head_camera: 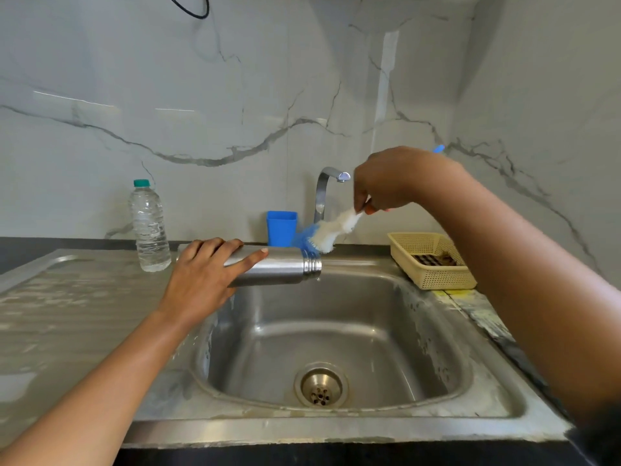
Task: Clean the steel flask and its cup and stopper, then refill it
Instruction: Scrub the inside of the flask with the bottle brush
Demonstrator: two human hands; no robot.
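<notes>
Steel flask [279, 266] sideways in left hand [205, 277]; right hand [393, 183] grips brush [331, 230].

A home kitchen: a steel sink [336, 314] with a ribbed drainboard [67, 297] at 9 o'clock, a tap [322, 191] at its 12 o'clock against marble-look wall tiles [201, 95], a plastic basket [433, 279] at 2 o'clock.

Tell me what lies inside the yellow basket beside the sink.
Inside the yellow basket lies a dark ribbed object, perhaps a scrubber. The near wall covers its lower part, so what it is stays unclear.
</notes>
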